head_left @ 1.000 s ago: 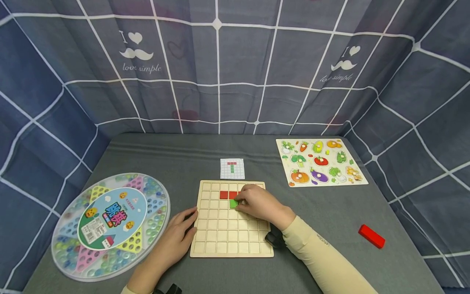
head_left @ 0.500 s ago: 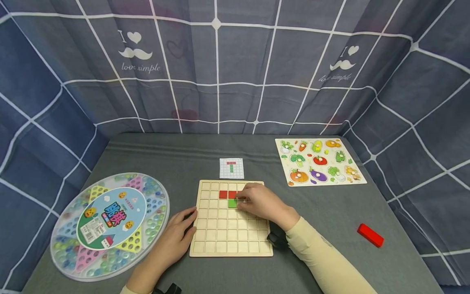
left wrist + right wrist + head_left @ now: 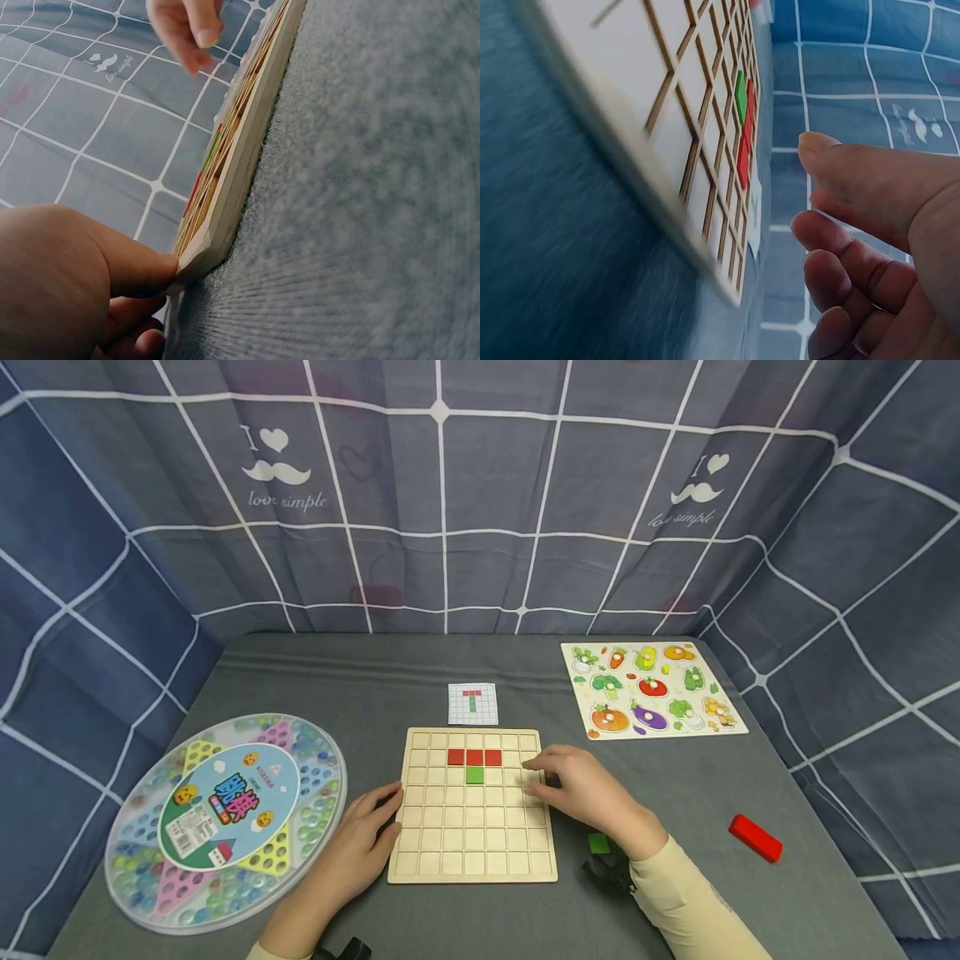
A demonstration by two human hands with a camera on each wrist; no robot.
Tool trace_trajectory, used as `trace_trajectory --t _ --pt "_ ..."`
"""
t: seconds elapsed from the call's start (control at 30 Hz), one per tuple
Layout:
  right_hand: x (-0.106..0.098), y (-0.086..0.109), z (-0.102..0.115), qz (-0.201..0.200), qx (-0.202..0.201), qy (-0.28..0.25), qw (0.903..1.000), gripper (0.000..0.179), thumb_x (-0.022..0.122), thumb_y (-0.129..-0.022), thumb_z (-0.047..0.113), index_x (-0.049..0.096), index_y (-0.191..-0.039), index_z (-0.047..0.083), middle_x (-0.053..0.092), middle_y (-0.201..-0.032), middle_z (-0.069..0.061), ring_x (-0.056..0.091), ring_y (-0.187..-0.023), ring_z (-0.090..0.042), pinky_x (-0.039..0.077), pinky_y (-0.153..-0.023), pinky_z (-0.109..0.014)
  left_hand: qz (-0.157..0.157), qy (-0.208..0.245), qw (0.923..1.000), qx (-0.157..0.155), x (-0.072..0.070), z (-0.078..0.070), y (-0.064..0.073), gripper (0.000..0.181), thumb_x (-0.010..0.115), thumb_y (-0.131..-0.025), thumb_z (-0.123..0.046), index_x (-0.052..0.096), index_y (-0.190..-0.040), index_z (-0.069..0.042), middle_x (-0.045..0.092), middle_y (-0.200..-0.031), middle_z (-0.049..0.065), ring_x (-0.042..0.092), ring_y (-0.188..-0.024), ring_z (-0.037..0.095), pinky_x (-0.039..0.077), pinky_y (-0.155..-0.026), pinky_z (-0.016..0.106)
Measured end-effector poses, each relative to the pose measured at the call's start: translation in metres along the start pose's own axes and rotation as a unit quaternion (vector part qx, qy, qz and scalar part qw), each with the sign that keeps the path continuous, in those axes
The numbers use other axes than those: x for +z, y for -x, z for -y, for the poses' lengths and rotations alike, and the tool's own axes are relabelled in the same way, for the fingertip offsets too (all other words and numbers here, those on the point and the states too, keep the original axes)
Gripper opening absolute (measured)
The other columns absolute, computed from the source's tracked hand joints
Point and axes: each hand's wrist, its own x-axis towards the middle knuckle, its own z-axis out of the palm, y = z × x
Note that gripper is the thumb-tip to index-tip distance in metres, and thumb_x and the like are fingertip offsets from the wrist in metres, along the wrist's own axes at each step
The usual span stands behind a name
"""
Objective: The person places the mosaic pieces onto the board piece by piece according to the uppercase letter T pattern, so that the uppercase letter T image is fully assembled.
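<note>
A pale wooden grid board (image 3: pixel 450 839) lies flat on the grey cloth. Three red square tiles (image 3: pixel 474 757) form a row on it, and one green tile (image 3: pixel 474 775) sits under the middle one. My left hand (image 3: pixel 365 835) rests at the board's left edge, its thumb touching the rim in the left wrist view. Over the right edge hovers my right hand (image 3: pixel 581 785), thumb and fingers apart with nothing between them, as the right wrist view (image 3: pixel 885 225) also has it. Another green tile (image 3: pixel 598 843) lies by the right wrist, partly hidden.
A small pattern card (image 3: pixel 472 704) with a red and green T lies behind the board. At left is a round marble game (image 3: pixel 225 822), at back right a vegetable puzzle board (image 3: pixel 652 691). A red block (image 3: pixel 756 838) lies far right.
My right hand has drawn back to the right, off the tiles. The third red tile, hidden under the fingers before, now shows. A green tile by the right wrist has come into view.
</note>
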Motion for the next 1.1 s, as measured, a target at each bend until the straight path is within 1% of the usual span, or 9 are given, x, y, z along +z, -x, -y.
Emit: trace_trajectory --t 0.23,0.3,0.47,0.63,0.73,0.83,1.1 --pt "-0.01 0.036 -0.013 -0.009 0.059 -0.01 0.9982 0.035 0.082 -0.083 0.029 0.076 -0.114 0.014 0.067 -0.105 0.007 0.063 -0.095 -0.012 0.053 -0.081 -0.036 0.002 0.003 1.0 -0.001 0.0 -0.001 0.0 0.048 0.066 -0.096 -0.011 0.053 -0.141 0.001 0.048 -0.147 0.011 0.04 -0.135 0.034 0.037 -0.104 0.054" --pt "-0.012 0.047 -0.018 -0.011 0.069 -0.006 0.9975 0.036 0.082 -0.083 0.03 0.076 -0.115 0.014 0.067 -0.105 0.008 0.063 -0.096 -0.011 0.053 -0.082 -0.037 0.003 0.002 1.0 -0.001 0.0 -0.001 0.001 0.048 0.066 -0.096 -0.011 0.053 -0.141 0.001 0.048 -0.147 0.011 0.04 -0.135 0.034 0.037 -0.105 0.054" --pt "-0.016 0.071 -0.027 -0.02 0.09 0.001 0.9957 0.036 0.082 -0.083 0.029 0.076 -0.116 0.015 0.066 -0.107 0.011 0.062 -0.091 -0.011 0.053 -0.078 -0.036 0.004 0.0 1.0 -0.003 -0.001 -0.002 0.0 0.048 0.066 -0.096 -0.011 0.053 -0.14 0.001 0.048 -0.146 0.011 0.04 -0.135 0.035 0.037 -0.104 0.055" --pt "-0.019 0.09 -0.031 -0.021 0.111 0.002 0.9936 0.036 0.083 -0.082 0.029 0.076 -0.115 0.016 0.066 -0.107 0.012 0.062 -0.087 -0.009 0.053 -0.075 -0.033 0.006 0.002 1.0 -0.006 -0.001 -0.003 0.0 0.048 0.066 -0.096 -0.011 0.053 -0.141 0.001 0.047 -0.147 0.011 0.04 -0.135 0.035 0.037 -0.105 0.055" --pt "-0.021 0.099 -0.032 -0.015 0.119 0.003 0.9928 0.037 0.083 -0.082 0.032 0.076 -0.115 0.017 0.066 -0.106 0.012 0.061 -0.086 -0.008 0.053 -0.074 -0.032 0.008 0.001 0.9999 -0.008 -0.001 -0.003 0.0 0.049 0.066 -0.096 -0.012 0.053 -0.141 0.001 0.047 -0.147 0.011 0.04 -0.135 0.035 0.037 -0.105 0.055" --pt "-0.022 0.105 -0.032 -0.01 0.118 0.001 0.9929 0.036 0.082 -0.083 0.033 0.076 -0.114 0.017 0.066 -0.106 0.013 0.061 -0.085 -0.006 0.053 -0.073 -0.031 0.008 -0.001 0.9999 -0.011 -0.001 -0.003 0.0 0.049 0.066 -0.096 -0.011 0.052 -0.141 0.001 0.047 -0.147 0.011 0.039 -0.136 0.035 0.037 -0.105 0.054" --pt "-0.019 0.113 -0.035 0.003 0.121 -0.009 0.9926 0.034 0.083 -0.082 0.031 0.076 -0.112 0.018 0.067 -0.104 0.012 0.059 -0.083 -0.004 0.052 -0.071 -0.029 0.007 -0.003 0.9999 -0.011 -0.001 -0.004 0.0 0.049 0.066 -0.095 -0.011 0.052 -0.141 0.001 0.047 -0.147 0.011 0.04 -0.135 0.035 0.037 -0.105 0.054"
